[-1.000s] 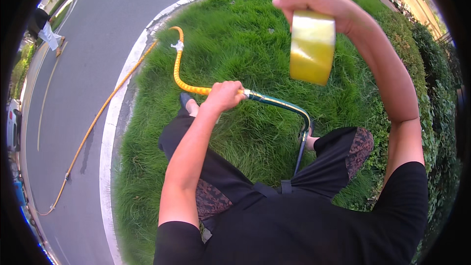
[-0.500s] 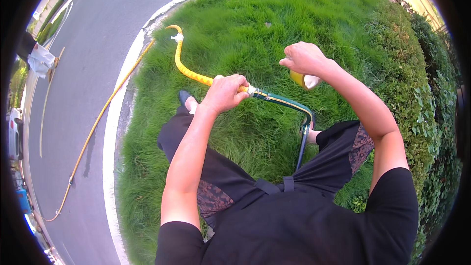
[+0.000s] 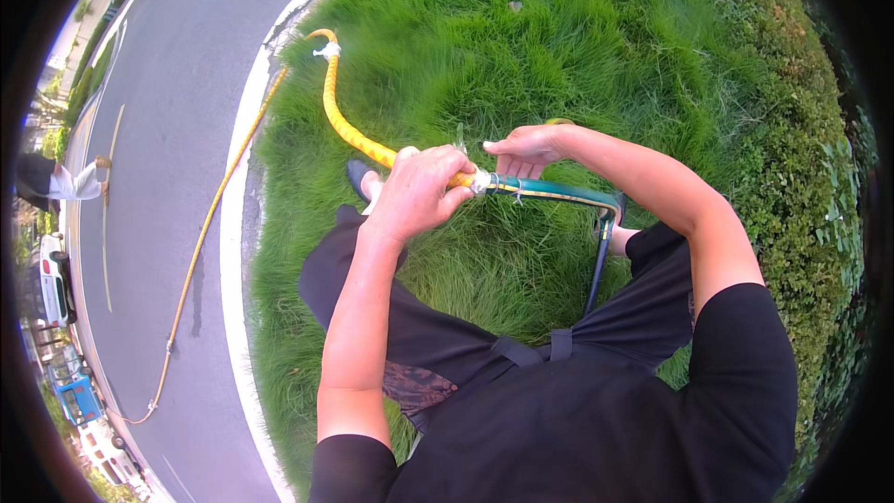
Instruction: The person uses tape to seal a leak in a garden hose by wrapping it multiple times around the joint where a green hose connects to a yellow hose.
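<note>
Your left fingers [image 3: 457, 161] grip yellow hose [image 3: 354, 135], running about 9 to 3. White joint [image 3: 480, 181] just beside, at 4 o'clock. Your right fingers [image 3: 522, 167] spread loose, farther, at joint's 2 o'clock.

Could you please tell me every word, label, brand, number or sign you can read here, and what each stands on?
There is no readable text in this view.
Yellow hose and green hose: no lettering can be made out.
Tape: only a thin edge shows, with nothing to read.
White car and blue vehicle: too small to read any marking.
</note>
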A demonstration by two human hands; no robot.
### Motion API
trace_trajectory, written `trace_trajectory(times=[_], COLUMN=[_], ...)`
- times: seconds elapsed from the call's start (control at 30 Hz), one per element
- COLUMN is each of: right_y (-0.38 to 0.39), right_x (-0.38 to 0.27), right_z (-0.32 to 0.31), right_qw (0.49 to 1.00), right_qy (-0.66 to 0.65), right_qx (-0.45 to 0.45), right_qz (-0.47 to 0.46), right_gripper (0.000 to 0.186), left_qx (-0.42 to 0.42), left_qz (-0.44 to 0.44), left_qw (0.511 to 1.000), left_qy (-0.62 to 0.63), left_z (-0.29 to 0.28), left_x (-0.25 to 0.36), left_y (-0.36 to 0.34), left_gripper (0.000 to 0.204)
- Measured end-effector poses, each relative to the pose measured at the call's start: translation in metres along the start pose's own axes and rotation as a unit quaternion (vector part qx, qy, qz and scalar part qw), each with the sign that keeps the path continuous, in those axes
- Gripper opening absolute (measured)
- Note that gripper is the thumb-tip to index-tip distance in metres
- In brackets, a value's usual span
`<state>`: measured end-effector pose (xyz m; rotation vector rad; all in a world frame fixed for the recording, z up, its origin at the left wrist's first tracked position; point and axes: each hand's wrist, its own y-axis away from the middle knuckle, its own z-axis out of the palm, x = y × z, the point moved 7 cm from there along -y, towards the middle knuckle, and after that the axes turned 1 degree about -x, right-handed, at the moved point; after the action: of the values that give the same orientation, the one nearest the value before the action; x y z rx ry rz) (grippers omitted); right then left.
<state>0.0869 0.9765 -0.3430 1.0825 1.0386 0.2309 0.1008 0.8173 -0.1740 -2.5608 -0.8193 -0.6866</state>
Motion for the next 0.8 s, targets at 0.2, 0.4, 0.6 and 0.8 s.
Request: trace_trajectory(times=[0.2, 0.4, 0.6, 0.8], right_y=[-0.004, 0.023, 0.057, 0.093], right_x=[-0.062, -0.074, -0.092, -0.118], right_z=[0.047, 0.009, -0.002, 0.013], right_qw=[0.928, 0.834, 0.781, 0.773], right_qy=[-0.322, -0.488, -0.511, -0.500], right_qx=[-0.108, -0.038, 0.059, 0.216], right_qz=[-0.151, -0.255, -0.356, -0.325], right_gripper=[0.054, 0.045, 0.029, 0.026], left_qx=[-0.012, 0.000, -0.001, 0.037], left_qz=[-0.001, -0.005, -0.006, -0.010], left_qw=[1.000, 1.000, 1.000, 0.998], left_qy=[-0.013, -0.007, -0.014, 0.059], left_z=[0.004, 0.003, 0.004, 0.004], left_x=[0.001, 0.000, 0.002, 0.000], left_y=[-0.005, -0.004, -0.007, -0.008], left_gripper=[0.025, 0.024, 0.021, 0.017])
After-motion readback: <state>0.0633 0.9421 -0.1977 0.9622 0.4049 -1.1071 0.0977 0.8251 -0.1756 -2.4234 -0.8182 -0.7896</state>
